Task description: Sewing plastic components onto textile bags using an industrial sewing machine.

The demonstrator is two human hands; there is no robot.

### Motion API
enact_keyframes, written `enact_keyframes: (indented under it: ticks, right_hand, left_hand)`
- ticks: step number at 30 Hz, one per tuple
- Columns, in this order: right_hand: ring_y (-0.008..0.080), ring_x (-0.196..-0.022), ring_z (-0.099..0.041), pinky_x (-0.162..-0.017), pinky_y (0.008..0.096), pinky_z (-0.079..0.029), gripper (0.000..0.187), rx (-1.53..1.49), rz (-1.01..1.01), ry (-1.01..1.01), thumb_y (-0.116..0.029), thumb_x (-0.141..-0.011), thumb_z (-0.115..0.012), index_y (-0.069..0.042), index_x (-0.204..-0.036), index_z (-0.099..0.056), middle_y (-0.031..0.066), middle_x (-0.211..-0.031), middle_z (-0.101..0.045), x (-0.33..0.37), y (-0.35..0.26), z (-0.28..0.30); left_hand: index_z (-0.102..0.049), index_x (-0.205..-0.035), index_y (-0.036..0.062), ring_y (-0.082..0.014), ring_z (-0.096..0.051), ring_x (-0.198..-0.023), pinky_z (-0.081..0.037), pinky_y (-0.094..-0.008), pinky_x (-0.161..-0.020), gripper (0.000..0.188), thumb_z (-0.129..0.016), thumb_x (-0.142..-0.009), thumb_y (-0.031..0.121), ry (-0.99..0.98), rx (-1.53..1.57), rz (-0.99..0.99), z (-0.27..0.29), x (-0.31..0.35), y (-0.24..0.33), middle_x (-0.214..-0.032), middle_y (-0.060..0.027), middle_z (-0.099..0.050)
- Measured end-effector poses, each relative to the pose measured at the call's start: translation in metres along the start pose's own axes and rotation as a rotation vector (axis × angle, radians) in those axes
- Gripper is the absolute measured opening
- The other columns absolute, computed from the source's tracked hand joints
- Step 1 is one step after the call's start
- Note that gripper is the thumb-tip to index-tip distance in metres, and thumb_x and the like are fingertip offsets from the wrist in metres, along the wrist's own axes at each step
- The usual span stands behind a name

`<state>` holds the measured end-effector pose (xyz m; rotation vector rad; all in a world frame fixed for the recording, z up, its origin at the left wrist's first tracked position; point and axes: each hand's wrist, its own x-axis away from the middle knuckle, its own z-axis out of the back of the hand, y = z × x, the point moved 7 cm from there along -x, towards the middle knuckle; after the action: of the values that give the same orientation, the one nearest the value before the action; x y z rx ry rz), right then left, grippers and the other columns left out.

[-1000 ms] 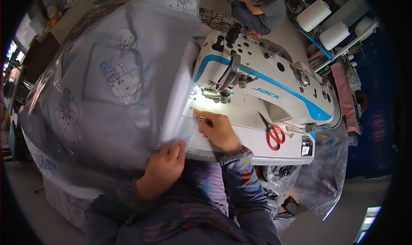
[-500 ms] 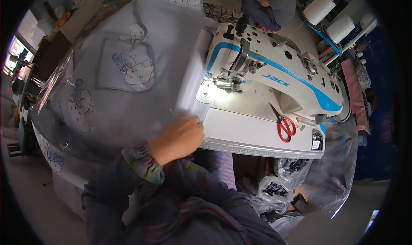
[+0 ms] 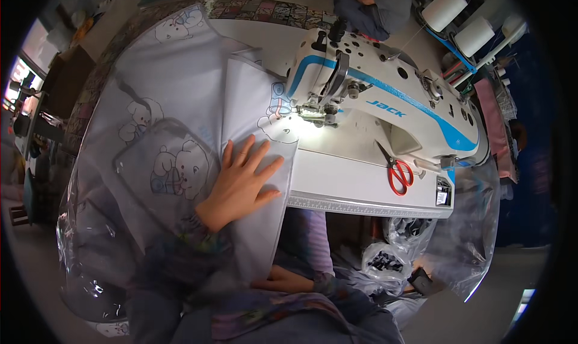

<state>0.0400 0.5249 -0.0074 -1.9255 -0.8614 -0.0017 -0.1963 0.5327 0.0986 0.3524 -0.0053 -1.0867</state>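
Observation:
My left hand lies flat with spread fingers on pale grey fabric printed with white cartoon bears. Beneath its fingertips is a folded strip of this fabric, which runs up to the lit needle area of a white and blue sewing machine. Lower down, close to my lap, my right hand is closed at the fabric's bottom edge, its fingertips partly hidden. A pocket-shaped patch with bear prints shows on the fabric left of my left hand.
Red-handled scissors rest on the machine bed, right of the needle. A ruler strip lines the bed's front edge. White thread cones stand at the back right. Plastic bags of dark scraps sit below. Another person is beyond the machine.
The fabric has been turned and pulled nearer, with its folded edge now by the needle. My left hand has opened from a curled shape to lie flat. My right hand has come into view.

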Motion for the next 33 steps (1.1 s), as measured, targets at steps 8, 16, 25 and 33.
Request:
enact_keyframes:
  ticks: [8, 16, 25, 33]
  right_hand:
    - [0.0091, -0.11, -0.061, -0.096, 0.0299, -0.05, 0.035, -0.033, 0.028, 0.018, -0.025, -0.108, -0.065, 0.004, -0.126, -0.068, 0.0004, -0.115, -0.071, -0.012, -0.01, -0.006]
    - [0.0095, -0.106, -0.062, -0.093, 0.0301, -0.052, 0.034, -0.069, 0.006, 0.141, -0.024, -0.107, -0.064, 0.004, -0.125, -0.069, 0.0014, -0.113, -0.072, -0.001, -0.029, 0.006]
    - [0.0101, -0.103, -0.065, -0.09, 0.0294, -0.053, 0.03, -0.269, 0.053, 0.354, -0.019, -0.107, -0.062, 0.004, -0.126, -0.069, 0.0039, -0.114, -0.074, 0.002, -0.056, 0.036]
    - [0.0102, -0.105, -0.066, -0.095, 0.0295, -0.052, 0.029, -0.323, 0.196, 0.424, -0.017, -0.106, -0.063, 0.003, -0.126, -0.07, 0.0037, -0.114, -0.074, -0.006, -0.086, 0.063]
  left_hand:
    - [-0.059, -0.145, 0.0176, -0.0466, -0.029, -0.152, -0.021, -0.0728, -0.119, 0.063, -0.074, -0.092, 0.048, 0.013, 0.007, -0.027, 0.009, -0.005, 0.0, -0.158, -0.0179, -0.042]
    - [-0.059, -0.143, 0.0113, -0.0445, -0.03, -0.151, -0.021, -0.0754, -0.118, 0.065, -0.076, -0.089, 0.043, 0.045, -0.016, -0.03, 0.005, -0.019, 0.002, -0.154, -0.0114, -0.048]
    - [-0.065, -0.132, 0.0168, -0.0297, -0.047, -0.143, -0.018, -0.0724, -0.121, 0.044, -0.075, -0.091, 0.031, 0.042, -0.038, -0.106, 0.006, -0.039, 0.007, -0.139, -0.0053, -0.057]
    - [-0.066, -0.133, 0.0163, -0.0298, -0.048, -0.142, -0.02, -0.0704, -0.122, 0.042, -0.074, -0.092, 0.026, 0.094, 0.0, -0.153, 0.0, -0.059, -0.019, -0.143, -0.0066, -0.056]
